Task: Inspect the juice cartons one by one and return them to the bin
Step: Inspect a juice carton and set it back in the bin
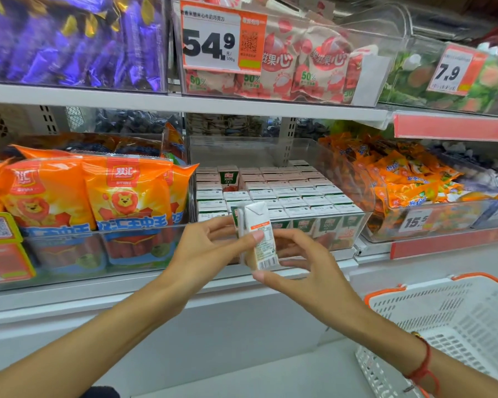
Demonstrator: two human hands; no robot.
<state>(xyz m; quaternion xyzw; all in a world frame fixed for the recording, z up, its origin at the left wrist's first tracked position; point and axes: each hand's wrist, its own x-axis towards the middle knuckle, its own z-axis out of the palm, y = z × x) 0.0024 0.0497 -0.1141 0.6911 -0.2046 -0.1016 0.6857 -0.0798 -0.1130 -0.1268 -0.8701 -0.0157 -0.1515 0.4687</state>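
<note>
carton (259, 237) before bin (357, 225), basket (454, 320) right

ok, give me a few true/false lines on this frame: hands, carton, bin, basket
1. Both hands hold one carton. True: the left hand pinches its side and the right hand grips it from below.
2. The held carton sits inside the bin. False: it is held in front of the bin.
3. One carton stands raised above the packed rows. True.
4. The basket holds several cartons. False: no cartons show in it.
5. The sausage bags are right of the bin. False: they are left of it.
</note>
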